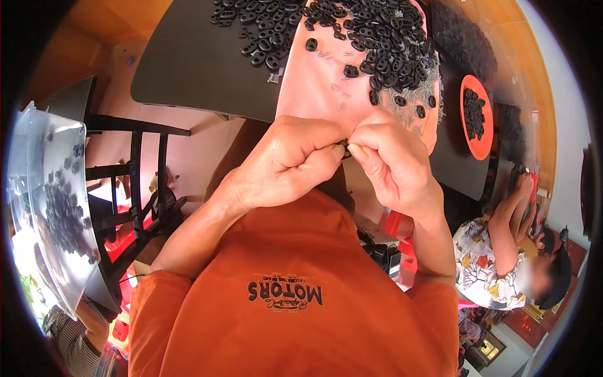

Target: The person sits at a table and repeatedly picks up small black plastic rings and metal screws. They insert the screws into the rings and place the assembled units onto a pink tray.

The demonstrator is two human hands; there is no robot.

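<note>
My left hand (pixel 286 163) and my right hand (pixel 396 166) meet in front of my chest, near the close edge of a pink tray (pixel 311 94). Both are closed, fingertips pinched round a small black plastic piece (pixel 346 149). It is mostly hidden by the fingers, and its exact shape cannot be made out. On the tray beyond lies a heap of black oval two-hole cord locks (pixel 396 63). Thin pale springs (pixel 411 113) are scattered under and beside them, close to my right hand.
More black cord locks (pixel 267 31) lie on the dark table (pixel 188 69) at left. An orange-red dish (pixel 484 139) of small black parts stands at right. Black chair frames (pixel 135 163) and a clear plastic-covered table (pixel 63 138) are at left. Another person (pixel 490 257) works at far right.
</note>
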